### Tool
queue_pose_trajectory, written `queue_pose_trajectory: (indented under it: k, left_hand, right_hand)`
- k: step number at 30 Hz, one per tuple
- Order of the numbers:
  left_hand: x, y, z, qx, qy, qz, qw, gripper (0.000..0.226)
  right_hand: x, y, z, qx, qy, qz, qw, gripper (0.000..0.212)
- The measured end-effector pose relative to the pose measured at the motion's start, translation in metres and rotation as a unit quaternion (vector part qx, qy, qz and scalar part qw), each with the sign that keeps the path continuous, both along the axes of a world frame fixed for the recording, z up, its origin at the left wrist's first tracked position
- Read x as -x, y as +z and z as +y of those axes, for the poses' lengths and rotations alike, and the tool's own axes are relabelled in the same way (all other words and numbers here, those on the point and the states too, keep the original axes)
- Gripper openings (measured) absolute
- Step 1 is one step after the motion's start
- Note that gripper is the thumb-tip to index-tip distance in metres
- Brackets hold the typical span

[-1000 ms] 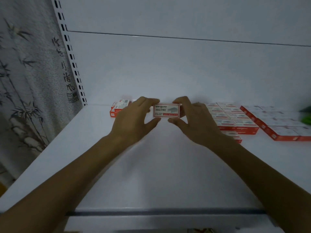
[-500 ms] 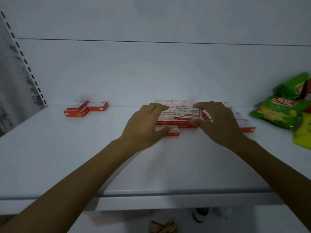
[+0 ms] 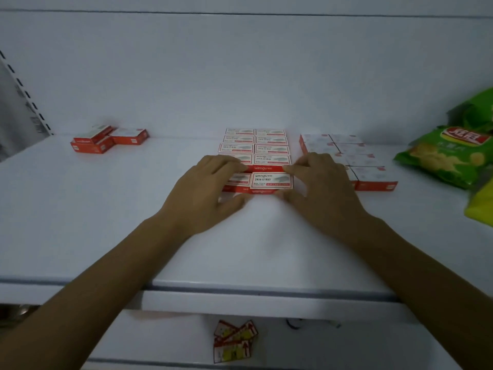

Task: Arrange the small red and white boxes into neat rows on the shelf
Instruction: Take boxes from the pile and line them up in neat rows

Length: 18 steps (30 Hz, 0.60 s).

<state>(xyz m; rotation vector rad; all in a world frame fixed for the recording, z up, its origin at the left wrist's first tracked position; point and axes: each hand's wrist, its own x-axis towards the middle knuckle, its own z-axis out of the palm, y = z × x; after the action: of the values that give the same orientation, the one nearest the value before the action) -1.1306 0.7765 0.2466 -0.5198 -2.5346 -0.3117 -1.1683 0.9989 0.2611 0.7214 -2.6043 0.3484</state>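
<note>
A small red and white box (image 3: 271,180) lies at the front of a two-column block of like boxes (image 3: 256,145) on the white shelf (image 3: 133,222). My right hand (image 3: 317,188) pinches this front box at its right end, fingertips on its top edge and thumb at its front corner. My left hand (image 3: 205,193) rests over the neighbouring box on the left, fingers curled round it and thumb at its front. A second row of boxes (image 3: 352,158) runs just right of the block. Three loose boxes (image 3: 106,140) lie jumbled at the back left.
Green snack bags (image 3: 448,153) lie on the shelf's right end, with a yellow-green bag (image 3: 482,204) in front. The slotted upright (image 3: 24,94) stands at the left. Below the shelf edge, small red and yellow packets (image 3: 234,340) lie on a lower level.
The box held up in both hands has come down onto the shelf at the front of the block. The view has shifted right, off the loose boxes.
</note>
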Motion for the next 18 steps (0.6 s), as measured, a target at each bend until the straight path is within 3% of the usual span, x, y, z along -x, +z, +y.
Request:
queue_pose_trajectory:
  k: [8,13,18]
  left_hand:
    - [-0.001,0.002,0.001,-0.021,-0.002,-0.008,1.000,0.043]
    - [0.000,0.001,0.000,-0.017,-0.007,-0.012,1.000,0.033]
    - [0.000,0.000,-0.001,-0.020,-0.019,-0.016,0.999,0.039]
  right_hand:
    - [-0.006,0.000,-0.004,0.074,0.061,0.018,0.995,0.028]
    - [-0.011,-0.002,-0.004,-0.004,0.125,-0.020,0.992,0.032]
    - [-0.013,-0.005,-0.005,-0.033,0.119,-0.023,0.992,0.038]
